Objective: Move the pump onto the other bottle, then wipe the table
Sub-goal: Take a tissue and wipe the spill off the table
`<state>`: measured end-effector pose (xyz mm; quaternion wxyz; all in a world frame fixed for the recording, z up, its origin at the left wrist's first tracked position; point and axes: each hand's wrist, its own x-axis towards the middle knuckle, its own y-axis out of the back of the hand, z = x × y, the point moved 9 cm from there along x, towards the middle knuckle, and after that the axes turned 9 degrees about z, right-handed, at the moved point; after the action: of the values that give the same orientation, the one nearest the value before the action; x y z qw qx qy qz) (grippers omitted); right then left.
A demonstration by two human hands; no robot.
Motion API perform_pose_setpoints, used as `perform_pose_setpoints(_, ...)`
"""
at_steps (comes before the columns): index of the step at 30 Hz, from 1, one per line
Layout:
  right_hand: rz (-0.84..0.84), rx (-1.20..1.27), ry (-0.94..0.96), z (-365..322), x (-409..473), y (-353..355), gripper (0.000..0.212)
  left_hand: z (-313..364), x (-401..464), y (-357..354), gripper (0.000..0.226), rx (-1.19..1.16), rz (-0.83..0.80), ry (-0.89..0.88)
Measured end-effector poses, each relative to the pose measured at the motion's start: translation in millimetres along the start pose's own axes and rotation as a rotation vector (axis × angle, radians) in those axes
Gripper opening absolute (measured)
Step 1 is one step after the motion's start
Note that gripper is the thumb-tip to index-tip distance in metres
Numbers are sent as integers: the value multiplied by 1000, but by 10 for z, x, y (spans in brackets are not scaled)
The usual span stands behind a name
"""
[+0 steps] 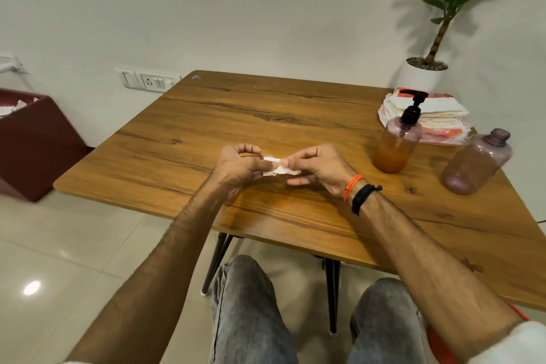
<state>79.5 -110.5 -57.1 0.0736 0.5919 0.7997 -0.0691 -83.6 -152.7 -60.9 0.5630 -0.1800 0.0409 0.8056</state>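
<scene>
Over the middle of the wooden table [206, 115], my left hand [239, 167] and my right hand [317, 168] both pinch a small crumpled white tissue [277, 167] between them. To the right stands a tinted bottle [396, 142] half full of orange liquid, with the black pump [413, 106] screwed on its top. Further right, a second tinted bottle [477, 162] stands open at the neck, with only a little liquid at its bottom.
A stack of white tissues in an orange-and-white pack [434, 115] lies behind the bottles. A potted plant [425, 74] stands in the right corner. A dark red bin [32, 139] sits on the floor at the left. My knees are under the table's near edge.
</scene>
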Motion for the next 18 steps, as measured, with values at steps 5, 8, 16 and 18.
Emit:
perform_pose_setpoints(5,-34,-140,72,-85,-19,-14,45,153,-49,-56,57,148,-22,-177)
perform_pose_setpoints(8,-1,-258,148,-142,22,-11,31,201,-47,-52,57,175,-41,-243)
perform_pose_setpoints(16,543,-1075,491,-377,153,576,28,57,149,682,40,156,334,-294)
perform_pose_setpoints(18,450,-1251,458,-243,223,536,35,29,156,777,37,132,372,-308)
